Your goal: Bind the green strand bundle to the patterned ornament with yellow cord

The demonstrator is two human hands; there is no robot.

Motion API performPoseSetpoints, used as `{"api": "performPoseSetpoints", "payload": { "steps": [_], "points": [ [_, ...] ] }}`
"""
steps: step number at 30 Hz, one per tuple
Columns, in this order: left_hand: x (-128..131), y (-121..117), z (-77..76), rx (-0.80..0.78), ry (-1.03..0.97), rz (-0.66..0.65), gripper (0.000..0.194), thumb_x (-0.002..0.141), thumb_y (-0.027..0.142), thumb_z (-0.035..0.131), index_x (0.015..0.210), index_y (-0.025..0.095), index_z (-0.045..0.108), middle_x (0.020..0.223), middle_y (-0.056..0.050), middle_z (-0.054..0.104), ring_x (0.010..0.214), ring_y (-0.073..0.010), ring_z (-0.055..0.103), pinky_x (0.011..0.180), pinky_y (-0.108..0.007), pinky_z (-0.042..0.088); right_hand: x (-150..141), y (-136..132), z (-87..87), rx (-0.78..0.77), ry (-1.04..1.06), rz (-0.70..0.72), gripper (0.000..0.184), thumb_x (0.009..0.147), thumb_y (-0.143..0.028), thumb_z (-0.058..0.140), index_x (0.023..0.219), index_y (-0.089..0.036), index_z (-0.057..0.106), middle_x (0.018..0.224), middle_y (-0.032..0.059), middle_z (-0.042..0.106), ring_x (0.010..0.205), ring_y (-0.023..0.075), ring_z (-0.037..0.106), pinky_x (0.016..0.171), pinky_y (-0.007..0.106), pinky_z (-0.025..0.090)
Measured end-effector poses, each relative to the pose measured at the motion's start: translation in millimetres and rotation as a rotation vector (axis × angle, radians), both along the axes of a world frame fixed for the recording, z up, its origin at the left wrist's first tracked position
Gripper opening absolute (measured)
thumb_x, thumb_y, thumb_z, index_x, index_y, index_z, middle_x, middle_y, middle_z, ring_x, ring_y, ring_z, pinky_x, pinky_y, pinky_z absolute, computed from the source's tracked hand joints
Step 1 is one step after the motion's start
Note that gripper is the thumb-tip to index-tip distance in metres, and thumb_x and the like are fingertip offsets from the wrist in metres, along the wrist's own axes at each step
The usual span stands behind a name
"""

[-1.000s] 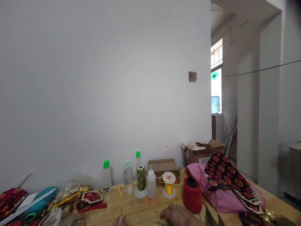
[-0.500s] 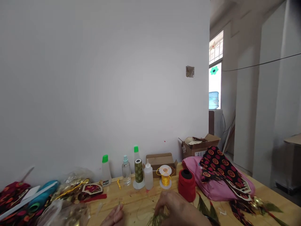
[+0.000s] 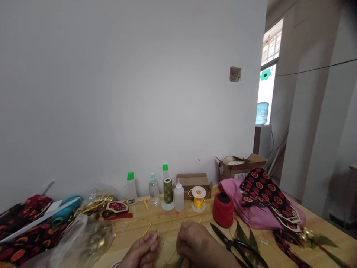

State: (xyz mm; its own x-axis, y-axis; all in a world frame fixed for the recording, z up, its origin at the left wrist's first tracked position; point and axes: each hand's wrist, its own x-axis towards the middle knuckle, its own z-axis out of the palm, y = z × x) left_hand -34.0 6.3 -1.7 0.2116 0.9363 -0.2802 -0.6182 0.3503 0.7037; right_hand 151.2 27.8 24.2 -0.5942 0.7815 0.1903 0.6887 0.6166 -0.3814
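My left hand is at the lower middle with its fingers pinched together. A small thin point shows at its fingertips, too fine to name, and a short yellow cord lies just beyond. To its right, my right hand is closed, knuckles up, over green threads that show below its fingers. A fine loose thread curves on the table between both hands. Black scissors lie right beside my right wrist, and green tassels with red tops are partly under them.
Along the wall stand a clear bottle, an olive thread spool, a white squeeze bottle, a yellow cord spool and a red thread cone. Patterned fabric rests on a pink bag. Plastic bags crowd the left.
The view has tilted down, showing more of the table and the scissors. My hands have come closer together, and my right hand has closed over the green threads.
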Motion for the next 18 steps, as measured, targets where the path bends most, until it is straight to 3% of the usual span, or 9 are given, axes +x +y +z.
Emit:
{"api": "performPoseSetpoints", "payload": {
  "steps": [3, 7, 13, 18],
  "points": [
    [7, -5, 2.5, 0.064, 0.000, -0.102, 0.015, 0.061, 0.013, 0.064, 0.057, 0.011, 0.050, 0.046, 0.007, 0.040, 0.032, 0.0029, 0.025, 0.030, -0.008, 0.014, 6, -2, 9.4, 0.026, 0.058, 0.092, 0.013, 0.065, -0.019, 0.058, 0.075, -0.019, 0.066, 0.074, 0.0016, 0.062, 0.071, 0.0120, 0.054, 0.062, 0.016, 0.037],
    [11, -7, 6.3, 0.069, 0.012, -0.155, 0.016, 0.064, 0.012, 0.061, 0.054, 0.010, 0.049, 0.046, 0.006, 0.039, 0.032, 0.0023, 0.023, 0.029, -0.009, 0.013, 12, -10, 13.1, -0.090, -0.022, 0.308, 0.036, 0.052, -0.038, 0.067, 0.085, -0.025, 0.064, 0.074, -0.0018, 0.060, 0.064, 0.0115, 0.053, 0.054, 0.016, 0.036],
    [8, -3, 1.4, 0.072, -0.007, -0.071, 0.008, 0.067, 0.012, 0.057, 0.063, 0.010, 0.052, 0.052, 0.004, 0.045, 0.033, 0.0020, 0.026, 0.029, -0.008, 0.014, -14, -24, -11.3, 0.021, -0.069, 0.398, 0.017, 0.065, -0.029, 0.057, 0.080, -0.026, 0.064, 0.067, -0.0050, 0.061, 0.058, 0.0084, 0.052, 0.049, 0.015, 0.032],
    [6, -3, -1.4, 0.061, -0.004, -0.059, 0.007, 0.067, 0.010, 0.057, 0.063, 0.010, 0.052, 0.052, 0.004, 0.045, 0.033, 0.0017, 0.027, 0.029, -0.008, 0.014, -30, -33, -8.0, 0.057, -0.188, 0.329, 0.012, 0.065, -0.020, 0.054, 0.064, -0.020, 0.066, 0.059, -0.0016, 0.063, 0.048, 0.0098, 0.050, 0.041, 0.019, 0.028]
  ]
}}
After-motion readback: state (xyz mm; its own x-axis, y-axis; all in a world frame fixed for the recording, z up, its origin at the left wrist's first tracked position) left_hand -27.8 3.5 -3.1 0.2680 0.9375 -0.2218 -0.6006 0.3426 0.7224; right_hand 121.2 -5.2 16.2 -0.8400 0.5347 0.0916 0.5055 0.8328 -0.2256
